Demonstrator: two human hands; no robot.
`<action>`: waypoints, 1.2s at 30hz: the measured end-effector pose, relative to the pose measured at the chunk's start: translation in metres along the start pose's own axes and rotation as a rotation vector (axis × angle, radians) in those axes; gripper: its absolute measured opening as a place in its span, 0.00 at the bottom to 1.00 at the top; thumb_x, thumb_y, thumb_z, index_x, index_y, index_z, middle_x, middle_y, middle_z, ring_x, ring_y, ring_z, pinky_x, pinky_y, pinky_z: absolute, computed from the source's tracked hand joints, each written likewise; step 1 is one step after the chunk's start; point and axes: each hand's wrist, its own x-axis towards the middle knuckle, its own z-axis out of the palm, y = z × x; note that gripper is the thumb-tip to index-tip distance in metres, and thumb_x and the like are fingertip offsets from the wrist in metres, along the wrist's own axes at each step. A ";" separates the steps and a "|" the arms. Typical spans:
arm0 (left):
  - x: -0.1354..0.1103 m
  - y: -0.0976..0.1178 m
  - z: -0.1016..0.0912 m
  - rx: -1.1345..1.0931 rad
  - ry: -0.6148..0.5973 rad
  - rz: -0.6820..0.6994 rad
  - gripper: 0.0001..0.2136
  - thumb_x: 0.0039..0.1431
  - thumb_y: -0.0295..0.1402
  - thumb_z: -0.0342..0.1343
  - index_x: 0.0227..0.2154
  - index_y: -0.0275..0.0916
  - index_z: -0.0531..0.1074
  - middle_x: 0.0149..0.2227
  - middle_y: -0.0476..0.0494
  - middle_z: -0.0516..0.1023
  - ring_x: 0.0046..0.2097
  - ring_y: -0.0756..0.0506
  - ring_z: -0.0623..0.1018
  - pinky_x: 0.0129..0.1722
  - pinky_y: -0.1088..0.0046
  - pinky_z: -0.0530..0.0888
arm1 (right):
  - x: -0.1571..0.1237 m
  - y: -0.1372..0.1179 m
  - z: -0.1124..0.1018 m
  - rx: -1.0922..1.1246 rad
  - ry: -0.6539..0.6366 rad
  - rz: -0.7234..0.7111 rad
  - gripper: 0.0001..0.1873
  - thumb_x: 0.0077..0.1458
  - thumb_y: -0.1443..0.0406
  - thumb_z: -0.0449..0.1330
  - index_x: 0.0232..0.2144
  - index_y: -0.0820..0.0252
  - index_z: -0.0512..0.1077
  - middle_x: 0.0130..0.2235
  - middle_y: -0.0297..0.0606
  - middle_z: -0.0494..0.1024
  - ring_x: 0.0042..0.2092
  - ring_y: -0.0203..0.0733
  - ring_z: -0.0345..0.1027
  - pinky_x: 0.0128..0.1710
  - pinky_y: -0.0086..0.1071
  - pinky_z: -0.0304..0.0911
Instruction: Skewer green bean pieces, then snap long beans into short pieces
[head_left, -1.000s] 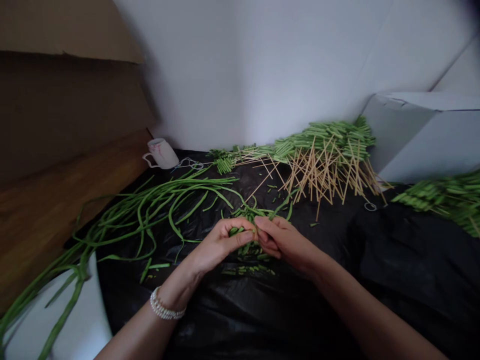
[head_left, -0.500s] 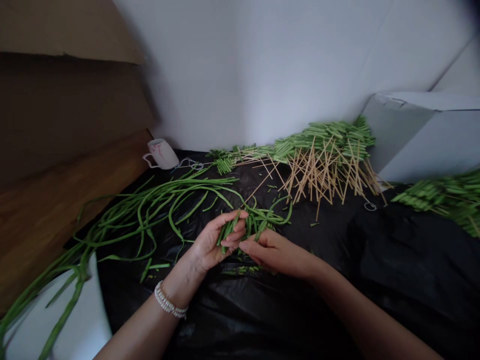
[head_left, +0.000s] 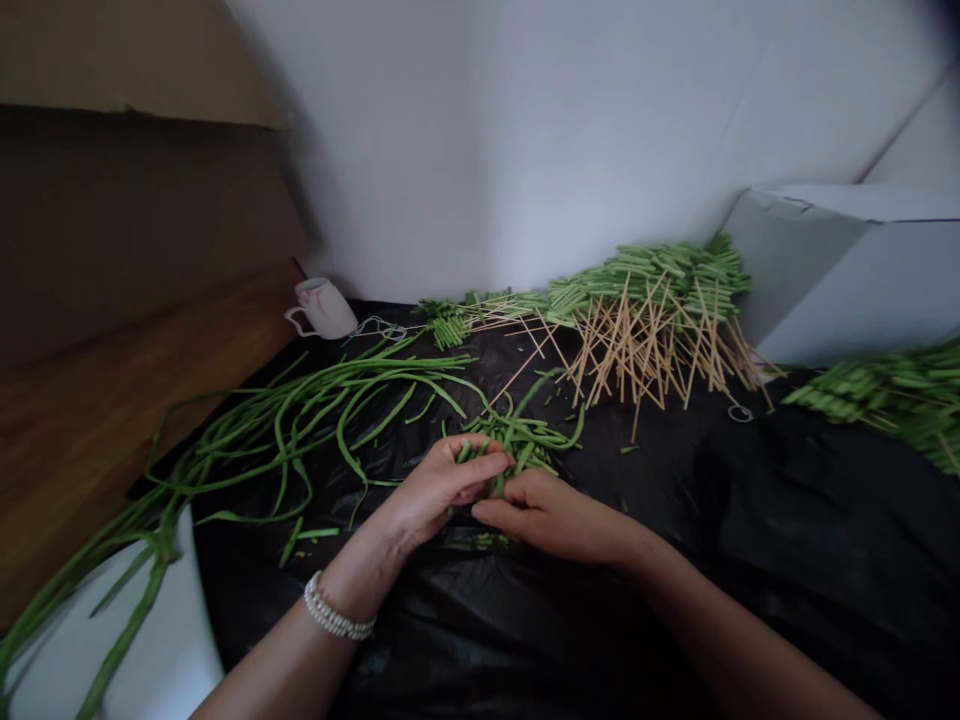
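Note:
My left hand [head_left: 450, 480], with a white beaded bracelet at the wrist, is closed around several short pieces of green long bean. Close beside it, my right hand [head_left: 544, 512] is closed on a long bean [head_left: 510, 440] that sticks up between the two hands; its fingertips are partly hidden. Just beyond both hands lies a small heap of cut bean pieces [head_left: 551, 435]. Whole long beans [head_left: 322, 400] spread in curving strands to the left.
Bean pieces on wooden skewers [head_left: 652, 290] are piled at the back, with another pile [head_left: 892, 400] at right. A white mug [head_left: 326, 308] stands back left. Black plastic sheeting [head_left: 615, 630] covers the surface. A white box [head_left: 847, 270] and a cardboard box [head_left: 142, 220] flank it.
My left hand has turned over, its thumb now across the bean pieces, and moved slightly right. The long bean at my right hand now stands more upright between the hands.

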 end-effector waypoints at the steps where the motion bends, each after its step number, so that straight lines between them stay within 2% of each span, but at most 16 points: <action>1: 0.000 0.002 -0.002 -0.017 0.021 0.025 0.14 0.49 0.41 0.67 0.30 0.33 0.74 0.16 0.58 0.56 0.18 0.58 0.50 0.18 0.80 0.44 | 0.000 0.000 -0.002 0.032 0.017 -0.012 0.25 0.61 0.56 0.53 0.15 0.60 0.60 0.17 0.27 0.57 0.21 0.29 0.51 0.21 0.27 0.45; 3: 0.000 0.005 -0.006 -0.053 0.061 0.075 0.14 0.51 0.40 0.66 0.31 0.34 0.74 0.17 0.59 0.54 0.19 0.58 0.49 0.18 0.80 0.44 | 0.001 0.000 -0.006 0.145 0.113 -0.033 0.25 0.64 0.54 0.48 0.19 0.60 0.64 0.17 0.27 0.59 0.21 0.29 0.53 0.22 0.27 0.49; 5: 0.000 0.007 -0.008 -0.060 0.074 0.099 0.13 0.51 0.40 0.66 0.31 0.34 0.75 0.18 0.58 0.55 0.19 0.58 0.49 0.18 0.80 0.45 | 0.003 0.001 -0.011 0.260 0.276 -0.036 0.22 0.65 0.53 0.46 0.25 0.59 0.66 0.16 0.25 0.60 0.19 0.30 0.53 0.21 0.27 0.50; 7: -0.001 0.007 -0.008 -0.002 0.048 0.094 0.13 0.53 0.41 0.64 0.31 0.34 0.75 0.19 0.57 0.55 0.20 0.58 0.50 0.18 0.80 0.45 | 0.004 0.002 -0.015 0.330 0.410 -0.038 0.17 0.64 0.53 0.48 0.33 0.59 0.67 0.18 0.25 0.63 0.18 0.30 0.53 0.20 0.26 0.49; 9: -0.002 0.006 -0.006 0.107 -0.003 0.085 0.13 0.55 0.42 0.62 0.32 0.34 0.76 0.18 0.57 0.55 0.20 0.57 0.51 0.18 0.79 0.46 | 0.004 0.002 -0.017 0.349 0.464 -0.056 0.14 0.61 0.54 0.53 0.38 0.58 0.68 0.21 0.26 0.66 0.19 0.29 0.54 0.19 0.26 0.49; 12: -0.002 0.002 -0.003 0.257 -0.071 0.061 0.14 0.54 0.43 0.63 0.30 0.34 0.76 0.19 0.55 0.59 0.20 0.57 0.53 0.19 0.78 0.47 | 0.004 0.000 -0.018 0.338 0.478 -0.080 0.11 0.58 0.57 0.58 0.34 0.59 0.70 0.23 0.27 0.68 0.20 0.29 0.55 0.20 0.26 0.50; 14: -0.001 0.001 -0.004 0.261 -0.054 0.065 0.16 0.54 0.45 0.62 0.31 0.34 0.77 0.20 0.55 0.61 0.20 0.57 0.53 0.18 0.78 0.47 | 0.003 -0.001 -0.019 0.365 0.483 -0.072 0.13 0.58 0.57 0.58 0.27 0.59 0.69 0.22 0.27 0.67 0.20 0.28 0.54 0.19 0.25 0.50; 16: 0.002 0.001 -0.007 0.199 0.036 0.101 0.18 0.55 0.47 0.60 0.32 0.35 0.77 0.20 0.55 0.60 0.19 0.57 0.54 0.18 0.78 0.47 | 0.002 0.000 -0.023 0.450 0.505 -0.055 0.16 0.60 0.55 0.56 0.25 0.59 0.67 0.19 0.26 0.65 0.18 0.27 0.53 0.17 0.25 0.47; 18: 0.006 0.002 -0.012 0.135 0.160 0.142 0.18 0.54 0.48 0.60 0.33 0.34 0.77 0.19 0.56 0.59 0.19 0.57 0.53 0.18 0.78 0.47 | 0.000 0.001 -0.028 0.521 0.597 -0.067 0.15 0.60 0.55 0.55 0.27 0.58 0.68 0.18 0.25 0.65 0.16 0.27 0.53 0.15 0.24 0.45; 20: 0.009 0.003 -0.018 0.121 0.269 0.159 0.18 0.51 0.48 0.63 0.31 0.34 0.76 0.17 0.57 0.56 0.19 0.57 0.52 0.18 0.78 0.46 | 0.000 0.003 -0.034 0.538 0.772 -0.110 0.14 0.59 0.56 0.57 0.28 0.59 0.69 0.20 0.27 0.69 0.16 0.26 0.55 0.14 0.23 0.45; 23: 0.013 0.003 -0.024 0.230 0.392 0.183 0.19 0.48 0.48 0.64 0.30 0.34 0.76 0.15 0.58 0.57 0.18 0.56 0.54 0.19 0.78 0.49 | 0.000 0.004 -0.040 0.556 1.017 -0.168 0.12 0.57 0.56 0.59 0.33 0.59 0.70 0.28 0.33 0.76 0.18 0.26 0.59 0.14 0.23 0.48; 25: 0.014 0.002 -0.025 0.333 0.449 0.206 0.19 0.48 0.48 0.64 0.30 0.34 0.76 0.16 0.55 0.63 0.19 0.55 0.58 0.20 0.78 0.54 | 0.001 0.005 -0.041 0.596 1.075 -0.175 0.15 0.56 0.54 0.60 0.39 0.59 0.71 0.34 0.37 0.79 0.19 0.27 0.62 0.14 0.23 0.49; 27: 0.014 0.000 -0.024 0.393 0.461 0.214 0.19 0.48 0.48 0.64 0.30 0.34 0.77 0.20 0.51 0.70 0.22 0.53 0.64 0.22 0.78 0.59 | 0.003 0.008 -0.041 0.607 1.042 -0.139 0.20 0.55 0.52 0.59 0.43 0.60 0.70 0.39 0.40 0.80 0.20 0.29 0.63 0.14 0.24 0.49; 30: 0.014 -0.003 -0.021 0.397 0.422 0.196 0.18 0.49 0.48 0.63 0.30 0.34 0.76 0.23 0.49 0.74 0.24 0.52 0.68 0.25 0.77 0.64 | 0.006 0.016 -0.039 0.387 0.902 -0.028 0.20 0.55 0.53 0.59 0.43 0.61 0.72 0.39 0.43 0.80 0.21 0.32 0.64 0.17 0.27 0.54; 33: 0.014 -0.003 -0.018 0.384 0.392 0.185 0.18 0.50 0.48 0.62 0.30 0.34 0.76 0.21 0.50 0.73 0.23 0.52 0.67 0.24 0.78 0.64 | 0.006 0.026 -0.035 -0.186 0.775 0.057 0.11 0.53 0.59 0.62 0.36 0.60 0.75 0.37 0.43 0.79 0.30 0.39 0.69 0.28 0.32 0.61; 36: 0.013 -0.002 -0.017 0.386 0.387 0.193 0.18 0.51 0.48 0.62 0.30 0.34 0.76 0.21 0.50 0.72 0.23 0.53 0.66 0.23 0.78 0.63 | 0.005 0.032 -0.031 -0.655 0.660 0.152 0.05 0.54 0.65 0.61 0.28 0.59 0.75 0.38 0.44 0.77 0.36 0.44 0.71 0.32 0.34 0.59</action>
